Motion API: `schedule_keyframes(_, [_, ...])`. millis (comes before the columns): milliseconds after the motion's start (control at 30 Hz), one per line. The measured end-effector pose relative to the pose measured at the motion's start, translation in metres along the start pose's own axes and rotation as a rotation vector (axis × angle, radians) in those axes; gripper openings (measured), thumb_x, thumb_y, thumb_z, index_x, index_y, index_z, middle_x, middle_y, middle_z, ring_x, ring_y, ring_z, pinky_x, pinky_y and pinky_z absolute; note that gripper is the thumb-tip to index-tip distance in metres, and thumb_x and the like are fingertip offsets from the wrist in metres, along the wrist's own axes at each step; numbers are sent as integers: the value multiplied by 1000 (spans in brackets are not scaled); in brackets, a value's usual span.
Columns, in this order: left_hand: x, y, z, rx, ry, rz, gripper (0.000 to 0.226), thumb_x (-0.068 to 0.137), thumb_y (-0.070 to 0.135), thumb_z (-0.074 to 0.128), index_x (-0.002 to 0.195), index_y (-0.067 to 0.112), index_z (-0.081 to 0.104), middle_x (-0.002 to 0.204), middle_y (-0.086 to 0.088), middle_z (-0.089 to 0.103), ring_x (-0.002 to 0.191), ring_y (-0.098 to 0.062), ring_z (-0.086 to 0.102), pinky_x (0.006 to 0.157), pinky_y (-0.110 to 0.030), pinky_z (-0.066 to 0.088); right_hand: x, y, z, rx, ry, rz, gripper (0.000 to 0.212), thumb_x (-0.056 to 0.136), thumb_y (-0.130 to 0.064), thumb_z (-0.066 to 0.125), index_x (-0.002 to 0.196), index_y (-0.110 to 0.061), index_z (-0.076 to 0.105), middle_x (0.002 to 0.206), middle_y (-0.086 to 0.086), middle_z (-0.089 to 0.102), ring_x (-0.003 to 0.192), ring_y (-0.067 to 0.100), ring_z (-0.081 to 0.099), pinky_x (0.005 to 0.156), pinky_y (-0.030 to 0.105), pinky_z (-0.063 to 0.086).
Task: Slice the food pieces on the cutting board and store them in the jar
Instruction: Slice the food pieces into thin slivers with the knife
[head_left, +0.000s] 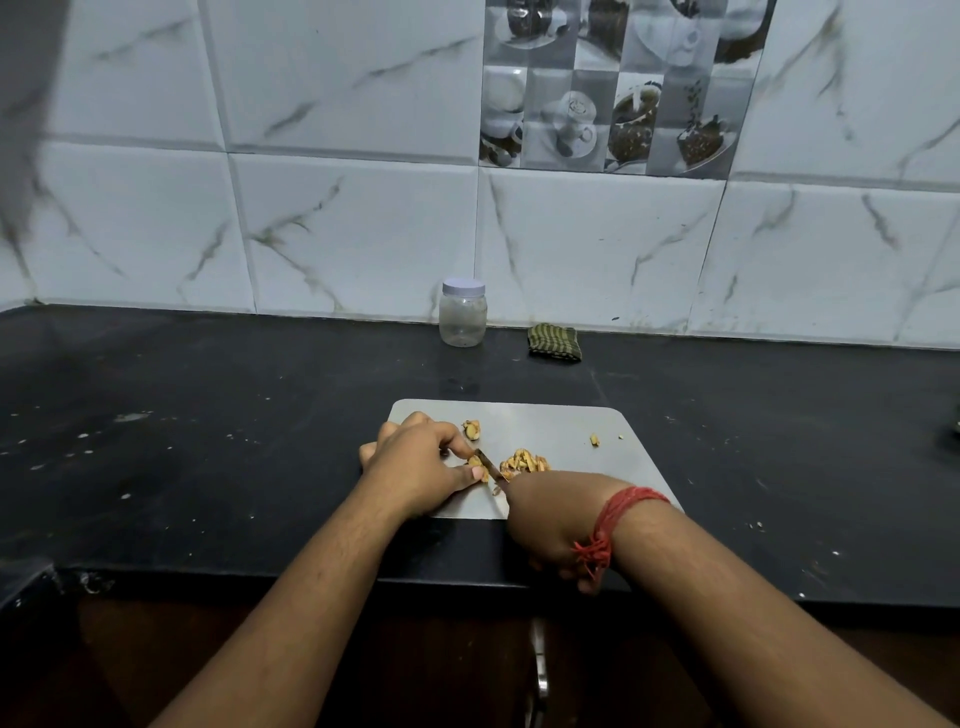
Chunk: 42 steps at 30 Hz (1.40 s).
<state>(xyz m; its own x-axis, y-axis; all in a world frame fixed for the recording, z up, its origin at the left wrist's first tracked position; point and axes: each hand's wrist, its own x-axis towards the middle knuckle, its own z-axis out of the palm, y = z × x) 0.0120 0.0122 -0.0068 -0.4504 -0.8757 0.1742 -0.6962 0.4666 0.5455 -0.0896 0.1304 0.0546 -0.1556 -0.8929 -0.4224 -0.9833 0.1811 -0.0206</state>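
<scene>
left hand (421, 460) pinches 1 small piece (477, 462) on board (587, 462) | right hand (550, 525) closed on knife (488, 464), blade at piece | slices (523, 461) beside: light, stiff, likely slippery, pinch by sides | jar (463, 313) lidded, at counter (208, 441) back

No legible text, labels, brands, numbers or signs. Jar (463, 314): unlabelled. Decorative wall tile (613, 88): printed cup and food pictures only, no lettering.
</scene>
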Motion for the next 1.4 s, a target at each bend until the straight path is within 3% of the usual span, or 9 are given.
schedule_keyframes(100, [-1,1,0,5,-7,3,14,81,53,74,83,42,65,114,18,49,123,-14,36,99,-37,23,-21,-6,-5,-144,-83,-35,34,93,1,54,63,-7,38,66,4,40,34,8,49,26,10,33])
schedule_keyframes(200, [-1,0,-1,1,-12,-1,14,82,53,74,83,43,64,115,17,50,124,-15,36,101,-38,23,-27,-7,-7,-281,-119,-69,10,91,0,59,86,8,57,67,6,42,42,12,48,27,14,35])
schedule_keyframes(367, [-2,1,-2,7,-11,-10,15,82,54,74,83,43,63,114,17,48,124,-15,36,100,-38,24,-39,0,-4,-258,-114,-58,26,94,-4,53,118,4,57,87,12,57,59,15,43,34,13,35])
schedule_keyframes(500, [-1,1,-2,0,-10,0,13,83,55,72,88,46,65,115,17,48,124,-14,35,97,-36,22,-41,10,4,-177,84,-19,11,98,-7,44,100,-10,54,71,1,37,55,10,34,43,18,27])
schedule_keyframes(600, [-2,0,-2,-1,-10,17,15,84,54,71,96,47,68,117,17,49,124,-13,35,97,-35,22,-34,10,11,28,199,43,9,100,-10,38,97,-11,46,73,1,40,58,11,39,46,20,30])
schedule_keyframes(800, [-2,-2,1,-34,28,36,23,86,57,67,108,50,66,114,18,48,123,-12,34,105,-39,25,-14,10,25,218,270,63,7,99,-12,39,95,-11,45,74,0,44,61,11,42,48,21,32])
schedule_keyframes(1000, [-1,0,2,3,26,55,16,84,56,66,98,50,67,114,20,48,121,-9,34,104,-40,25,-12,24,24,315,364,110,15,100,-16,38,85,-13,39,73,0,45,59,11,43,47,23,30])
schedule_keyframes(1200, [-2,-2,3,-18,45,65,20,86,62,61,99,49,67,109,19,51,118,-8,35,103,-40,24,-15,28,26,422,406,116,12,101,-22,38,91,-16,41,75,0,50,62,13,48,49,26,35])
schedule_keyframes(1400, [0,-3,3,-75,54,51,8,89,48,61,89,44,68,110,20,53,118,-8,38,100,-37,21,-13,24,31,432,392,94,12,102,-24,38,101,-13,45,79,1,51,66,13,50,51,25,39])
